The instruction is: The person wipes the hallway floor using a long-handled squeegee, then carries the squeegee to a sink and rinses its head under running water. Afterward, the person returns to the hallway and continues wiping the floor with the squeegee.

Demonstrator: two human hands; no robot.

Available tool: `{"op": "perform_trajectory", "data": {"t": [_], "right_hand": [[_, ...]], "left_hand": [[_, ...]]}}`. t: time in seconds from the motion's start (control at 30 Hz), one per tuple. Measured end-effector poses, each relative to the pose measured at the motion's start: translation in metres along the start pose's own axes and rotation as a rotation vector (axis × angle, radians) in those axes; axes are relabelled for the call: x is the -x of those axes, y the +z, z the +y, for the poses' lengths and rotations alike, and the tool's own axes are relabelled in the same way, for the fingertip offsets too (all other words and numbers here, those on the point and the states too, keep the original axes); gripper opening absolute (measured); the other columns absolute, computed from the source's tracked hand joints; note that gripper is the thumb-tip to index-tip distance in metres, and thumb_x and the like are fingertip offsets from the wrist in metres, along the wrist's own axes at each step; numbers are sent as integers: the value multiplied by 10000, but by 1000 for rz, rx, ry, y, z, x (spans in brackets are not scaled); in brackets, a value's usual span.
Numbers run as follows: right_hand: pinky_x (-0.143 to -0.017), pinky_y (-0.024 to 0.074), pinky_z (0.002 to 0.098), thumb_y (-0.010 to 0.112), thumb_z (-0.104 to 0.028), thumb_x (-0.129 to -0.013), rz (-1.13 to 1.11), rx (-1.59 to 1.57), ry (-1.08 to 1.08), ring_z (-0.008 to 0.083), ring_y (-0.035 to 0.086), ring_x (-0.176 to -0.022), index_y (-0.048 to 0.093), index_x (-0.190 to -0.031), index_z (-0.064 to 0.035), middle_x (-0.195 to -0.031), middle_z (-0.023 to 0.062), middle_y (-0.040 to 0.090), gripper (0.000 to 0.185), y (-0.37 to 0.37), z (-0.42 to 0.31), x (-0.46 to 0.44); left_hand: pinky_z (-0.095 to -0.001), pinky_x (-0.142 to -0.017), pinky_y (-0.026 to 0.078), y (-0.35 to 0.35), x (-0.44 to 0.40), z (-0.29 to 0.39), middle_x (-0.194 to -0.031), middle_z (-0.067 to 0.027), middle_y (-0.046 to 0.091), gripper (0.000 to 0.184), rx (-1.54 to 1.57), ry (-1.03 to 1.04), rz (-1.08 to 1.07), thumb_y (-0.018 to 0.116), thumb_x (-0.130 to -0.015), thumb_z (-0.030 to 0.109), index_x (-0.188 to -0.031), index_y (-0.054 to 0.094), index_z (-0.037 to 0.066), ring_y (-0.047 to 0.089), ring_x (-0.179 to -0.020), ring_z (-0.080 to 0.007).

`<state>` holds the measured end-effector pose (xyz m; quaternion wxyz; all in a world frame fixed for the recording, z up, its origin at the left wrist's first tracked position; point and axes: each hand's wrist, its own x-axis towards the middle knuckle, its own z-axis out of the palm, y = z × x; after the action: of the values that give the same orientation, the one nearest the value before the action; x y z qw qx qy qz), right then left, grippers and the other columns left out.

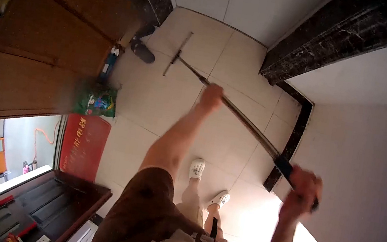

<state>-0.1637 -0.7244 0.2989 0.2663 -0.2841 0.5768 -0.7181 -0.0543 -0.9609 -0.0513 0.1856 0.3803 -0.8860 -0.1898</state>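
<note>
A floor squeegee with a long pole and a thin crossbar head slants across the view. Its head rests on the tiles near a dark slipper. My left hand is wrapped around the pole partway down, not far above the head. At the upper end, my right hand is closed around the dark grip and looks slightly blurred. Below the pole, my feet in white clogs stand on the floor.
On the left, a brown wooden cabinet has a green bag beside it. A red mat lies by the open doorway and dark door. White walls with dark marble trim border the tiled floor on the right.
</note>
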Motion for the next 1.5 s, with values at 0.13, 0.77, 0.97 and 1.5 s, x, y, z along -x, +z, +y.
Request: {"op": "perform_trajectory", "data": {"t": [0.13,0.77,0.97,1.5], "right_hand": [[-848,354,412,444,-161,-793,245,133,89,173,406,-613,383,-693,-60,-621,49,376,155,-78,-98,58],[-621,418,292,507,-54,-754,-264,157,-258,170,500,-641,538,-741,18,-705,86,538,81,26,11,-13],[-608,371,209,500,10,-776,-312,-1,-109,106,463,-666,498,-744,3,-733,65,509,33,115,100,-51],[-895,323,377,413,-63,-828,349,28,-41,164,432,-697,385,-637,-47,-647,40,409,194,-74,25,66]], "left_hand": [[-397,-672,413,-2,43,165,-721,-121,544,196,214,104,-167,558,-682,239,-624,547,53,509,-758,-296],[-292,-634,407,-73,-21,47,-725,-45,515,162,421,-143,317,622,-678,111,-785,504,83,506,-723,-199],[-321,-700,411,-99,-52,-28,-820,-106,523,313,323,-363,468,676,-633,218,-837,519,40,500,-786,-284],[-411,-788,382,6,-7,201,-872,-187,497,304,161,136,-224,549,-728,329,-703,540,27,440,-920,-339]]}}
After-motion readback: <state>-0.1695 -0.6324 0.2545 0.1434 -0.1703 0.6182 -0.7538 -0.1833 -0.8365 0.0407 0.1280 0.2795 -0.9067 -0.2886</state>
